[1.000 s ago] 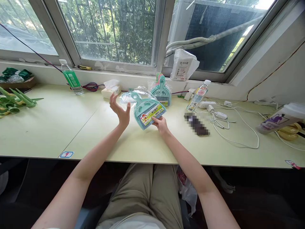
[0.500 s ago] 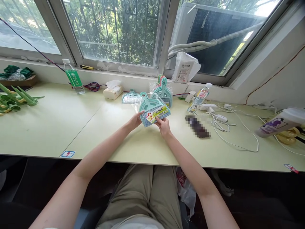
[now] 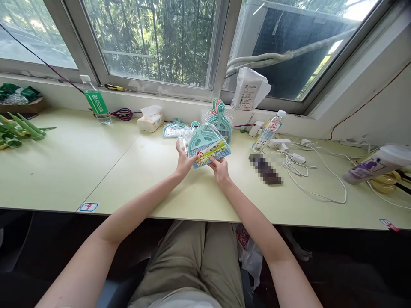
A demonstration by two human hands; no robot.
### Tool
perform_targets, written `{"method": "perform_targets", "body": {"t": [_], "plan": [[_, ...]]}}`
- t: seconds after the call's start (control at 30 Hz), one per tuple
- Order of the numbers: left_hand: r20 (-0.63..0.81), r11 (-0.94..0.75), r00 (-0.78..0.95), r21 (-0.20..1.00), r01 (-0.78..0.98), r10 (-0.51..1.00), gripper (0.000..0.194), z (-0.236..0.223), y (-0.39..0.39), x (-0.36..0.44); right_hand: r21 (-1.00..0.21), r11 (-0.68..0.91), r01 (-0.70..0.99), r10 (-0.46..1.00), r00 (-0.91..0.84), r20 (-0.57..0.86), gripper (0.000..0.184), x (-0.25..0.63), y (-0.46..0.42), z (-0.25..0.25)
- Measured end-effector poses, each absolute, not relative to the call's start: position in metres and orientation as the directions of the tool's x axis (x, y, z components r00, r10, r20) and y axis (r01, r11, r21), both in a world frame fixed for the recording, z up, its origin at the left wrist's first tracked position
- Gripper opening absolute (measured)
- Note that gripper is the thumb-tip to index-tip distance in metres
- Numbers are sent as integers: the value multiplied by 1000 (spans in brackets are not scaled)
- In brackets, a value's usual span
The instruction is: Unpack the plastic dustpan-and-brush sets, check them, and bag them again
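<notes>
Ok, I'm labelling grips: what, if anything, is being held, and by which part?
A wrapped dustpan and brush: the left hand holds its lower left corner, the right hand its bottom edge, near the middle.

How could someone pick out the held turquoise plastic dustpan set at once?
Find the long pale-yellow table below the grey-framed glass window. Near the picture's middle, before an upright plastic-wrapped multicoloured dustpan stack, is the turquoise plastic dustpan set with a yellow label. Unlike its neighbours, it is held by the left grip and right grip.
</notes>
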State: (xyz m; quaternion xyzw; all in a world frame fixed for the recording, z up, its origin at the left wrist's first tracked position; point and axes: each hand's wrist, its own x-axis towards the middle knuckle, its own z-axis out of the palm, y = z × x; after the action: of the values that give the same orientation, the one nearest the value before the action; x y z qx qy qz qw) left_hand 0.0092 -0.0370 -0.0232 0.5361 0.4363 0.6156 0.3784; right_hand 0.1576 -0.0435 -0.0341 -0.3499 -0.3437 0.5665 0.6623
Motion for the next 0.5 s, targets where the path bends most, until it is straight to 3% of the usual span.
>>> {"method": "perform_targets", "body": {"t": [0.1, 0.17, 0.27, 0.5], "plan": [[609, -463, -161, 726, 509, 777, 98, -18, -41, 4, -864, 100, -493, 991, 123, 44, 26, 158, -43, -34], [704, -488, 9, 484, 726, 710, 71, -13, -43, 1, -867, 92, -489, 993, 113, 42, 26, 158, -43, -34], [658, -520, 246, 258, 815, 712, 37, -11, -44, -4, -880, 79, -468, 995, 85, 45, 27, 159, -43, -35], [541, -563, 483, -21, 826, 689, 32, -11, -43, -5, -902, 16, -431, 999, 54, -8, 25, 159, -41, -39]]}}
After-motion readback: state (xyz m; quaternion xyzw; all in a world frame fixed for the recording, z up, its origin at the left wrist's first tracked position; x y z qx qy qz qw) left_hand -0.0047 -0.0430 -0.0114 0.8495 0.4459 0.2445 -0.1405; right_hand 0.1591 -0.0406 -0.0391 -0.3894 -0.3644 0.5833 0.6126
